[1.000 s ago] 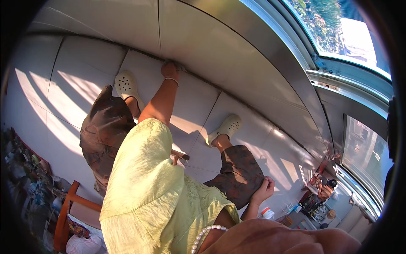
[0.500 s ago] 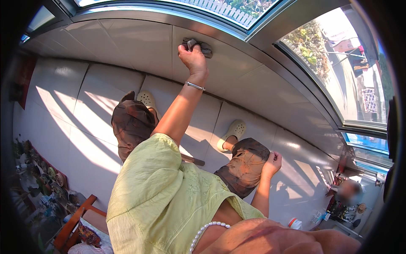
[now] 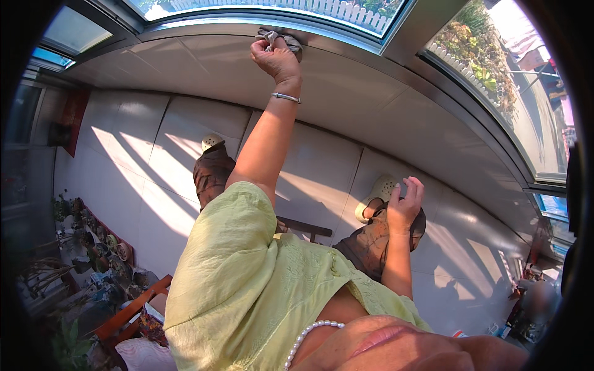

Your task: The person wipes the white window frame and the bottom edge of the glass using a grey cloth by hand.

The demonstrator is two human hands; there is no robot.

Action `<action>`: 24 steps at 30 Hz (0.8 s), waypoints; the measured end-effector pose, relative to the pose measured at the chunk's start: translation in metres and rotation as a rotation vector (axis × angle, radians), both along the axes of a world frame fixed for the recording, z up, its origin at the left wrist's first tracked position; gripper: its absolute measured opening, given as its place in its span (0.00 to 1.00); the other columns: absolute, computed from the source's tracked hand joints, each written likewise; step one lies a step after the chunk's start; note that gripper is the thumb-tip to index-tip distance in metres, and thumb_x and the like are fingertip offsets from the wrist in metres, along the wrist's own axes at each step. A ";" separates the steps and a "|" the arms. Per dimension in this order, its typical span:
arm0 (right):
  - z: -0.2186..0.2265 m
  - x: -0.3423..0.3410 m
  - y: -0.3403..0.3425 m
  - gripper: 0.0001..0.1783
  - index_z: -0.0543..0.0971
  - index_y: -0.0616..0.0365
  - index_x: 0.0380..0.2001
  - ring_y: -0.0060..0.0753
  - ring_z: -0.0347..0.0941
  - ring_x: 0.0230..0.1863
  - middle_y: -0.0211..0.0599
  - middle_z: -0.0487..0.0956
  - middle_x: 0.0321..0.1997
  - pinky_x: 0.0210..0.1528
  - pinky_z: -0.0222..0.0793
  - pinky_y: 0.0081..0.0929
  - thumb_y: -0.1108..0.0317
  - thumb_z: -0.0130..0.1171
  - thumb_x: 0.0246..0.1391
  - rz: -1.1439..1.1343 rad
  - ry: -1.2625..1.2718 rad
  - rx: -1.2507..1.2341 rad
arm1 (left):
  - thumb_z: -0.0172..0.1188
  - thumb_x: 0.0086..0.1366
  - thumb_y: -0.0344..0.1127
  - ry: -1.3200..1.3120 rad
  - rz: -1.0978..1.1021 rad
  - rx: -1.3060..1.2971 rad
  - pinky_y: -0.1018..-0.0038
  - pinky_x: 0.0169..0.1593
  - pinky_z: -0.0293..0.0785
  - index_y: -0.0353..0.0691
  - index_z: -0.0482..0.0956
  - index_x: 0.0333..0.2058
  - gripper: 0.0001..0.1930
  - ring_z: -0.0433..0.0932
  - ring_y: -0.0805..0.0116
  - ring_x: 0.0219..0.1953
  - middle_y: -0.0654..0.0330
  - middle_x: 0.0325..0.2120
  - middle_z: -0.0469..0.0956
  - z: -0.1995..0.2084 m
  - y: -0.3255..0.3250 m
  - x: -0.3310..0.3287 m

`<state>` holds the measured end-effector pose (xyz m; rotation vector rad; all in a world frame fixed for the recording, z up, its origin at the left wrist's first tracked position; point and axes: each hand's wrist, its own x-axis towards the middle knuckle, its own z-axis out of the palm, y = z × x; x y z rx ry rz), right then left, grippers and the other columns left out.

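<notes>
My left hand [image 3: 276,60], with a silver bangle on its wrist, is stretched out to the low tiled wall beneath the window. Its fingers are closed on a crumpled grey-brown cloth [image 3: 291,46], which is pressed against the wall's top edge, just under the metal window frame [image 3: 322,39]. The hand hides part of the cloth. My right hand [image 3: 405,204] is raised over my right knee, in dark patterned trousers [image 3: 365,250]. Its fingers are apart and it holds nothing.
Pale tiles [image 3: 315,164] cover the sunlit floor. Potted plants [image 3: 93,247] stand at the left, near an orange-brown wooden chair [image 3: 133,309] with fabric on it. A dark wooden bar [image 3: 303,229] shows between my legs. Blurred items [image 3: 526,309] crowd the lower right.
My left hand has moved the cloth up the wall to the window frame. My right hand has lifted off the knee and its fingers have spread. The view has shifted.
</notes>
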<state>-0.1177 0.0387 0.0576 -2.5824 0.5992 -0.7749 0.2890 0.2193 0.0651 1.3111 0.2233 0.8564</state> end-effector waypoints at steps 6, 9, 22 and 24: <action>-0.032 0.044 0.009 0.10 0.77 0.62 0.38 0.34 0.73 0.36 0.41 0.76 0.46 0.39 0.70 0.27 0.80 0.59 0.50 -0.012 0.044 0.363 | 0.59 0.63 0.23 -0.098 -0.132 -0.201 0.77 0.34 0.73 0.36 0.67 0.36 0.08 0.72 0.75 0.32 0.63 0.32 0.73 0.008 0.083 0.040; -0.038 0.065 0.011 0.09 0.77 0.63 0.38 0.29 0.73 0.36 0.39 0.76 0.46 0.38 0.70 0.26 0.79 0.59 0.52 -0.047 0.104 0.491 | 0.58 0.64 0.25 -0.072 0.009 -0.185 0.76 0.31 0.73 0.35 0.68 0.37 0.07 0.71 0.75 0.29 0.63 0.31 0.73 0.017 0.149 0.082; -0.104 0.101 0.098 0.08 0.77 0.64 0.37 0.32 0.75 0.37 0.39 0.76 0.40 0.40 0.72 0.28 0.77 0.58 0.51 -0.218 0.133 0.582 | 0.54 0.65 0.25 -0.057 0.110 -0.063 0.76 0.36 0.71 0.33 0.68 0.40 0.07 0.71 0.72 0.33 0.59 0.36 0.73 0.017 0.248 0.153; -0.123 0.102 0.125 0.10 0.77 0.64 0.37 0.37 0.75 0.37 0.41 0.76 0.39 0.40 0.72 0.32 0.77 0.58 0.49 -0.271 0.139 0.515 | 0.55 0.65 0.24 -0.067 0.066 0.058 0.75 0.40 0.71 0.33 0.67 0.40 0.08 0.70 0.72 0.36 0.57 0.38 0.70 -0.007 0.236 0.145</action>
